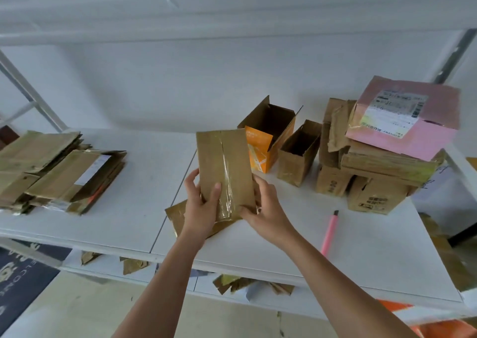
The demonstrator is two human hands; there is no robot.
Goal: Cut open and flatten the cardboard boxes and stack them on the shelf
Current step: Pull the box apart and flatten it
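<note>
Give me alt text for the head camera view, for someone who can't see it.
Two bare hands, left hand and right hand, hold a taped brown cardboard box upright over a white shelf. Flattened boxes lie stacked at left, unflattened boxes are piled at right, and a pink utility knife lies nearby.

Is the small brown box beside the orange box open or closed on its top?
Open. The small brown box stands upright beside the orange box, and its dark inside shows through the top.
</note>
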